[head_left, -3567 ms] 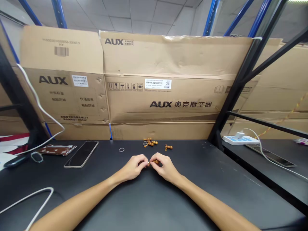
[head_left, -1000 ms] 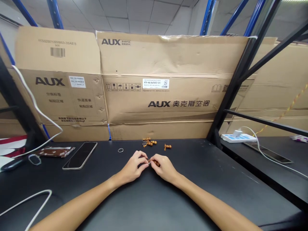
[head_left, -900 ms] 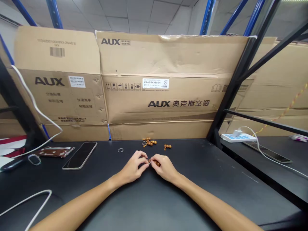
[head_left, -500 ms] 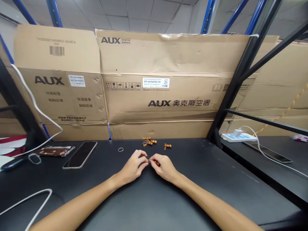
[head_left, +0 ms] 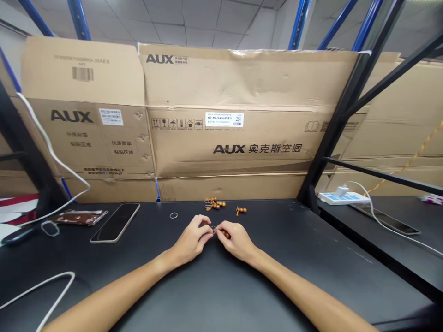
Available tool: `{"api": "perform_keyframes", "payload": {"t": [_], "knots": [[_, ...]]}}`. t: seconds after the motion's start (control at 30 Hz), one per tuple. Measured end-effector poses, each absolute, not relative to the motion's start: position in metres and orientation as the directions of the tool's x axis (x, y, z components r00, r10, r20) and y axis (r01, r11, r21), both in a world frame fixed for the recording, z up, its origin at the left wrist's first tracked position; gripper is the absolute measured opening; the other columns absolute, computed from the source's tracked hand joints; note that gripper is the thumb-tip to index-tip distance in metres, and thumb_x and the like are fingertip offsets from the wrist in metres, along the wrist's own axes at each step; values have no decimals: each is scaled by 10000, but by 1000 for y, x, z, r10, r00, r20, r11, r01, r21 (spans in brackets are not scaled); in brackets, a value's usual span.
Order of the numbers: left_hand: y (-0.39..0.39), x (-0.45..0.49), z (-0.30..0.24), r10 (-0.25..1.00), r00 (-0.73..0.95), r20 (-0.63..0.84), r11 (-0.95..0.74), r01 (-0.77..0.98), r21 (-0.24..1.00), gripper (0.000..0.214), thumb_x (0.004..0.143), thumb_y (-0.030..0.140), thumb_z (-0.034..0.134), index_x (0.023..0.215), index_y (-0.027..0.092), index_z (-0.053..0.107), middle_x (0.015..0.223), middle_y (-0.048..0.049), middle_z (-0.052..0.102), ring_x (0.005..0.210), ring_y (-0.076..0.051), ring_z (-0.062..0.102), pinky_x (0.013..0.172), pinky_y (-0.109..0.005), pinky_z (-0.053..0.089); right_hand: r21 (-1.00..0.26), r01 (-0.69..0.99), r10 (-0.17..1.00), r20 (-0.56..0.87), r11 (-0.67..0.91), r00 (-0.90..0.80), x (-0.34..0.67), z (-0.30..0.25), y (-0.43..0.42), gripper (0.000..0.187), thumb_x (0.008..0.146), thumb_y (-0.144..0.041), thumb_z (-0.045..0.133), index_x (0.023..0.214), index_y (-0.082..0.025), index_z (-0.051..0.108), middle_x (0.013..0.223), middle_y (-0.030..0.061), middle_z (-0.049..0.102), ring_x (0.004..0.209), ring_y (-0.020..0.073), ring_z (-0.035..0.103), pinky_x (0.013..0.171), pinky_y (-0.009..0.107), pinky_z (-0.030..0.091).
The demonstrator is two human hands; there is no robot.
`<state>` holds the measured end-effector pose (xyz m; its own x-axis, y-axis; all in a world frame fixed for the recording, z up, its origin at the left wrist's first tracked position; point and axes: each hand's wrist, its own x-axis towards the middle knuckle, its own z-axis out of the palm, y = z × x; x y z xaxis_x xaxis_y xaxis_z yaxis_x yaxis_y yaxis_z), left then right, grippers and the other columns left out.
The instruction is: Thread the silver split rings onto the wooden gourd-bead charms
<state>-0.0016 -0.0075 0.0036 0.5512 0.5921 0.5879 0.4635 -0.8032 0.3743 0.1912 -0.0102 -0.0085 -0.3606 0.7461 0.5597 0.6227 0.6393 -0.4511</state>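
My left hand (head_left: 194, 237) pinches a small metal key ring (head_left: 213, 229) between thumb and fingers. Close against it, my right hand (head_left: 237, 240) is closed on a brown wooden bead pendant (head_left: 226, 234), whose beads show partly below the fingers. The ring and the pendant's end meet between my fingertips; whether they are joined I cannot tell. Just beyond my hands lies a cluster of bead pendants (head_left: 215, 204) with rings and orange cord. A single bead pendant (head_left: 242, 210) rests to its right. Left of them, a loose key ring (head_left: 173, 215) lies flat on the black table.
A phone (head_left: 116, 223) and a brown packet (head_left: 80, 216) lie at the left, beside a white cable (head_left: 58, 157). Large cardboard boxes (head_left: 224, 161) stand along the back edge. On the right are a black metal frame (head_left: 341, 110), a power strip (head_left: 342, 198) and another phone (head_left: 386, 219).
Both hands stay almost in place. The ring between my fingertips has shifted slightly and shows more clearly now.
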Motion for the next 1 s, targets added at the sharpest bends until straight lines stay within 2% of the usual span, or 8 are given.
{"api": "perform_keyframes", "payload": {"t": [0.13,0.37,0.5,0.7,1.0], "knots": [[-9,-1,4,604,551,576,-794,478,375,109,885,211,499,886,194,607,1078,-75,518,1017,-204,515,916,-362,452,-465,615,750,561,636,-351,191,-9,-11,147,855,-169,492,799,-194,625,694,11,639,580,130,551,572,230,402],[-8,-2,3,599,551,581,-798,465,382,167,920,194,438,863,187,595,1091,-81,510,1023,-191,514,912,-339,451,-399,596,697,576,696,-428,189,-9,-15,156,873,-190,474,782,-193,601,694,14,613,568,122,527,559,222,380],[-10,-2,4,579,588,565,-814,459,357,105,894,244,514,906,191,603,1091,-81,514,1008,-203,517,901,-354,460,-428,601,716,576,676,-395,190,-10,-14,171,877,-199,467,773,-195,602,673,8,601,560,122,515,562,224,380],[-8,-2,2,568,567,597,-819,458,345,146,904,168,474,925,198,616,1073,-75,514,998,-191,517,891,-340,460,-466,577,728,562,671,-393,189,-6,-16,165,863,-193,480,773,-191,618,682,8,622,553,119,522,555,222,384],[-4,-3,-1,518,598,612,-845,468,259,168,905,179,497,905,216,661,1093,-66,494,1011,-186,505,881,-321,455,-539,572,778,522,618,-349,195,-4,-9,166,848,-196,500,806,-187,660,690,8,647,577,124,539,575,222,400]]}}
